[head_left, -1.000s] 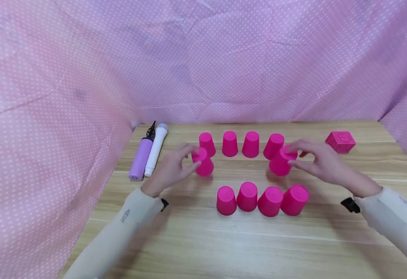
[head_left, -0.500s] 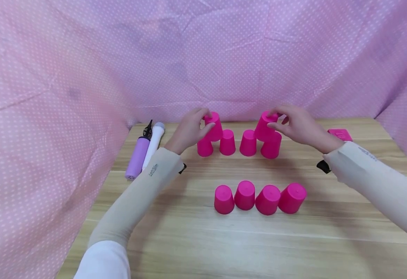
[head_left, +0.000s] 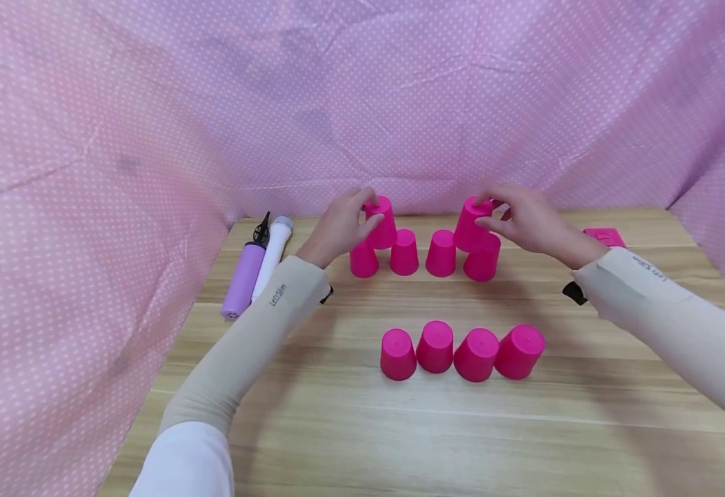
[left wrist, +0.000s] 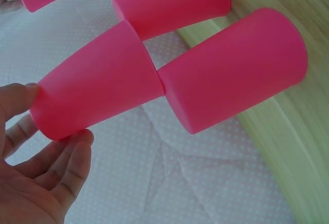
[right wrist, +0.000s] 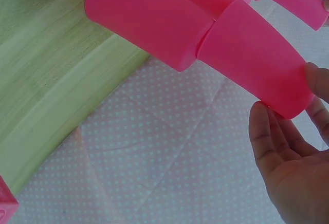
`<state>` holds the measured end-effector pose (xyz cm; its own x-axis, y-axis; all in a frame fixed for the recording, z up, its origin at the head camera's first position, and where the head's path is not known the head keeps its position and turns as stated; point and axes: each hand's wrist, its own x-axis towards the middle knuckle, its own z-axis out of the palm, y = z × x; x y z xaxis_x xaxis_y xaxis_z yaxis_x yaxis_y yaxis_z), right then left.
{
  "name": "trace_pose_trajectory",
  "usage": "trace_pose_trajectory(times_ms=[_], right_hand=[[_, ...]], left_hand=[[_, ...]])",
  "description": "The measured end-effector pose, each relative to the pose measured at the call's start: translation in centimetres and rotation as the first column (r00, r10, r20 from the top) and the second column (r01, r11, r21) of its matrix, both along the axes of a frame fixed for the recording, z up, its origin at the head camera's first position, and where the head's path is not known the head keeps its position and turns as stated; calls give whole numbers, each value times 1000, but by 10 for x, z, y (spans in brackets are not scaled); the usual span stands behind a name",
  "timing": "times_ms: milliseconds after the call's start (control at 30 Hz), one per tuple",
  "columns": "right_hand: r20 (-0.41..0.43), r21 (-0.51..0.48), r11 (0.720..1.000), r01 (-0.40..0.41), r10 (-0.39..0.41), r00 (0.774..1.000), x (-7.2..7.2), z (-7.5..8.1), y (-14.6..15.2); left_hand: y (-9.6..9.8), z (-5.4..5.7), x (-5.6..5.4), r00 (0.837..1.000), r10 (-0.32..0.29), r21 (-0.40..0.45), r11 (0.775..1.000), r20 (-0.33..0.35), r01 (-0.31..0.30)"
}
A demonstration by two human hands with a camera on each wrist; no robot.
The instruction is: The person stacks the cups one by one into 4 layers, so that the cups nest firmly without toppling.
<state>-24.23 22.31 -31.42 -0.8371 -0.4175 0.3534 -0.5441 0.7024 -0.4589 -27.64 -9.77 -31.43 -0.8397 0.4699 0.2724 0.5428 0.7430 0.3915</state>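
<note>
Both hands hold pink cups upside down over the far row of cups on the table [head_left: 437, 435]. The left hand [head_left: 340, 228] pinches the narrow end of the left upper cup [head_left: 383, 224] between thumb and fingers; in the left wrist view, the cup's wide rim meets the raised bases of the two lower cups beneath it, the far-left cup [head_left: 363, 260] and the cup beside it [head_left: 404, 252]. The right hand [head_left: 526, 224] grips the right upper cup [head_left: 470, 228] in the same way, thumb on one side and fingers on the other, its rim above the inner right cup [head_left: 440, 254] and the far-right cup [head_left: 483, 259] and touching the latter in the right wrist view. A gap separates the two upper cups. Nearer the person, toward the middle of the table, the near row of four more upturned cups [head_left: 477, 355] stands close together. At the far left, a purple pump [head_left: 243, 279] with a black nozzle lies beside a white microphone [head_left: 271, 259], whose near end is partly hidden by the left sleeve [head_left: 250, 345]. At the far right, a pink block [head_left: 606, 237] sits beyond the right forearm. Dotted pink cloth [head_left: 362, 103] hangs behind the table and along its sides.
</note>
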Motion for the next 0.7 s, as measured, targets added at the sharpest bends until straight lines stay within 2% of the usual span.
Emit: trace_pose_trajectory(times_ms=[233, 600, 700], right_hand=[[39, 18, 1000, 5, -5, 999, 2, 2, -1], [45, 33, 999, 5, -7, 999, 0, 0, 0], [28, 28, 1000, 4, -5, 1000, 2, 2, -1]], left_hand=[[-1, 2, 1, 1000, -7, 5, 1000, -25, 7], [-3, 3, 3, 1000, -17, 0, 1000, 11, 17], [-4, 4, 4, 1000, -25, 12, 1000, -18, 26]])
